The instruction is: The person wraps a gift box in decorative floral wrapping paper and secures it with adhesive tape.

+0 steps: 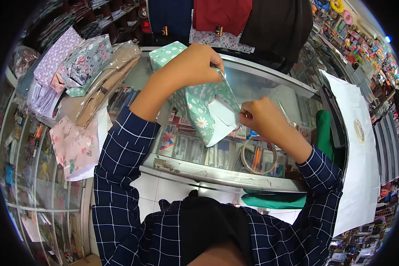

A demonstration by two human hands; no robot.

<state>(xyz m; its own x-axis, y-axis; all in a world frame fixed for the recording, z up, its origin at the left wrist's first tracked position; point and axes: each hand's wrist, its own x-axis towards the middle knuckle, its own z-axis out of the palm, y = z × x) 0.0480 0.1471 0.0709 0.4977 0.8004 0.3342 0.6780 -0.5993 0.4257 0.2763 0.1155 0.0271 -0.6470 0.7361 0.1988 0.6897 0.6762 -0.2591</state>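
Note:
Green daisy-patterned wrapping paper (201,122) is folded into a loose package shape above the glass counter. A white inner side (221,117) of it shows at its right. My left hand (199,64) reaches over the top of the paper, fingers curled closed on its upper right edge. At the paper's right edge, the fingers of my right hand (261,113) are pinched together on it; their tips are partly hidden. Below my right hand, a roll of tape (243,155) lies on the glass. What looks like a pair of scissors (288,116) lies beyond that hand.
The glass display counter (199,165) holds pens and boxed stationery. Floral wrapped packages (86,62), a plastic-bagged brown garment (108,84) and pink floral paper (77,142) lie at left. White sheets (357,177) stand at right. Folded trousers (277,31) hang at the back.

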